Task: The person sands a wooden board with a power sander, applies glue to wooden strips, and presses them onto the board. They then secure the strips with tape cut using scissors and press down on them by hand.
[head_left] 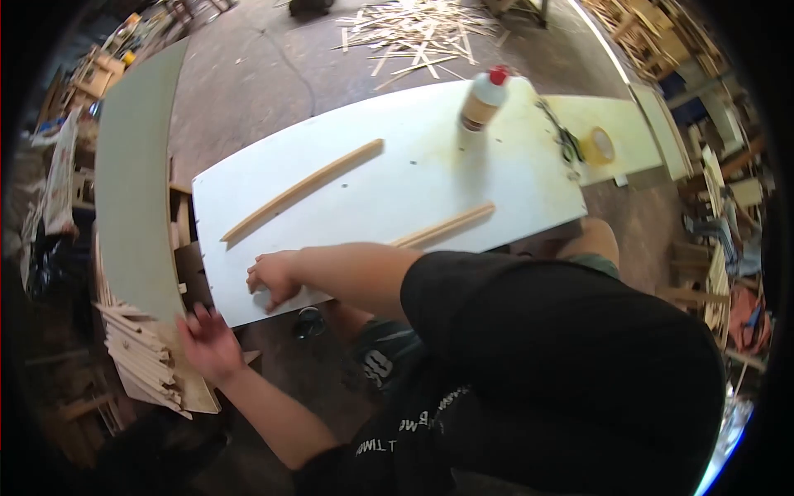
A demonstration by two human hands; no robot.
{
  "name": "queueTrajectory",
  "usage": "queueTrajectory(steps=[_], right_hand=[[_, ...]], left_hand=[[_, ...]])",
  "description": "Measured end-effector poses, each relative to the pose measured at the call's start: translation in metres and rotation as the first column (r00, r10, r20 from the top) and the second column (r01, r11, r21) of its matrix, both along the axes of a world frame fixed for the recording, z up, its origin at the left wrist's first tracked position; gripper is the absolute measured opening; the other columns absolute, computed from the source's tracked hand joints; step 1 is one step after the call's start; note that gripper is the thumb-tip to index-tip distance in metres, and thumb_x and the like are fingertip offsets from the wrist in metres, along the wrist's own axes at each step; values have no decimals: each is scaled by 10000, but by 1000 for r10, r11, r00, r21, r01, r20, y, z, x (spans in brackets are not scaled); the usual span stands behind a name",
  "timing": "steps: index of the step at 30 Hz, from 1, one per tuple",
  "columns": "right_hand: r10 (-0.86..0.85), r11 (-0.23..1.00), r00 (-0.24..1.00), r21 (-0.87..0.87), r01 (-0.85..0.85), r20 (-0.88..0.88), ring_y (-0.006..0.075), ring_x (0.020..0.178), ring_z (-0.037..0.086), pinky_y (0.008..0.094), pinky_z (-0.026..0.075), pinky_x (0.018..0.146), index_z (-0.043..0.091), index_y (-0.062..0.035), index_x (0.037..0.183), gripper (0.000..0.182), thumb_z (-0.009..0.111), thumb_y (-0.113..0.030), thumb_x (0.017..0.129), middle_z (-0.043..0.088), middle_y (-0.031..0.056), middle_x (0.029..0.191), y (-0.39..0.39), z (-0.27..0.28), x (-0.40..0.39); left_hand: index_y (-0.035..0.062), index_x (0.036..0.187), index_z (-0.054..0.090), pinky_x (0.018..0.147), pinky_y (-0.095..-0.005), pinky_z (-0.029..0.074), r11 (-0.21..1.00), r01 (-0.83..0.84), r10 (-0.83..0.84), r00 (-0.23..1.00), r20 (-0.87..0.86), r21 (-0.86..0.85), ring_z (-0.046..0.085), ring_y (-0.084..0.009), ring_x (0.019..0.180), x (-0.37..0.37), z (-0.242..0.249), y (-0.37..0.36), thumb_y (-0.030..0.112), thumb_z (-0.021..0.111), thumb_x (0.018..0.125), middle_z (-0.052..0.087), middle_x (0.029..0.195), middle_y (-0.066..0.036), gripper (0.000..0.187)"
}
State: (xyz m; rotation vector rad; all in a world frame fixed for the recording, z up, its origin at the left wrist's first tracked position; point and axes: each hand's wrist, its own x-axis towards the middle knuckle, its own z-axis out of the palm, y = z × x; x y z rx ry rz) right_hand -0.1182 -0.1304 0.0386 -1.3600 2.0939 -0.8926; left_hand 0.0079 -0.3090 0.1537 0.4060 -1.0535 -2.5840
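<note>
My right hand (273,279) reaches across my body to the near left edge of a white board (397,174), fingers curled over that edge. My left hand (208,341) is lower and further left, fingers spread, touching the end of a stack of wooden slats (141,355) beside the board's corner. It grips nothing. Two long wooden strips lie on the white board: one (302,190) slants across its left half, the other (447,225) lies near the front edge, just beyond my right forearm.
A glue bottle (484,99) with a red cap stands at the board's far side. A yellow tape roll (597,146) and dark cord lie on a pale plank to the right. A green panel (132,190) stands at left. Wood scraps (413,33) litter the floor beyond.
</note>
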Motion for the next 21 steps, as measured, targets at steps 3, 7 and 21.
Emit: queueTrajectory(steps=[3, 7, 21], right_hand=[[-239, 908, 831, -187, 374, 502, 331, 1021, 748, 453, 574, 938, 682, -141, 1385, 609, 734, -509, 903, 752, 136, 1246, 68, -1, -17], [-12, 580, 355, -283, 764, 935, 265, 1293, 608, 459, 487, 1082, 580, -53, 1452, 575, 587, -443, 1029, 626, 127, 1432, 265, 11, -2], [-607, -272, -149, -28, 962, 780, 234, 1141, 670, 381, 554, 969, 624, -12, 1382, 402, 548, -271, 1084, 689, 135, 1295, 649, 87, 274]], left_hand=[[33, 1143, 632, 842, -419, 583, 992, 122, -122, 992, 29, -13, 688, -214, 893, 98, -10, 49, 316, 420, 1155, 539, 722, 7, 353], [21, 1233, 612, 845, -430, 593, 957, 285, -278, 954, 112, -56, 702, -219, 837, 169, -21, 89, 284, 411, 1150, 590, 670, -11, 342], [-18, 1094, 677, 801, -271, 550, 139, 703, -753, 532, 387, -697, 684, -128, 905, 62, 18, 319, 244, 559, 1092, 748, 977, -71, 287]])
